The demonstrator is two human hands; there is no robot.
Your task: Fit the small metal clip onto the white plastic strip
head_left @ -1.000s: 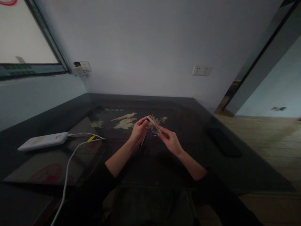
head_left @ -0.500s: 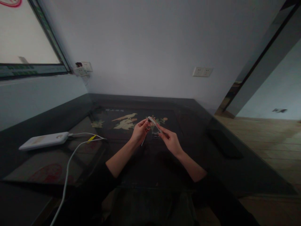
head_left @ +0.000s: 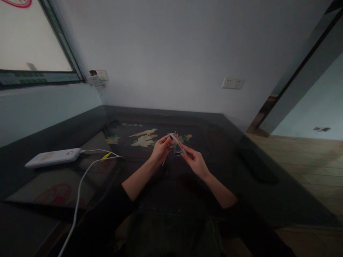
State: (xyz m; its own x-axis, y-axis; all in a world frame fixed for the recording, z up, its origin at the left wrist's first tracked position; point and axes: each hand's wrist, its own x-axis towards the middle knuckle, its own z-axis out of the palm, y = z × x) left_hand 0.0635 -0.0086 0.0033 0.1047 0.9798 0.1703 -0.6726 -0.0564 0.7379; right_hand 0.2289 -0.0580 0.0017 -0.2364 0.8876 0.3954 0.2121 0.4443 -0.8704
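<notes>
Both hands [head_left: 177, 151] pinching white strip [head_left: 175, 140]

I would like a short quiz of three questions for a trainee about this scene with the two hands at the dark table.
1. True or false: both hands are lifted above the dark table and meet on one slim pale object.
2. Which thing lies at the table's left side? A) a white power bank with cables B) a red cup C) an open book
3. Fill in: the wall behind the table carries white ____.

Key:
1. True. The left hand and the right hand both pinch the slim pale object; what it is cannot be told.
2. A, the white power bank with a white cable.
3. Sockets.
</notes>
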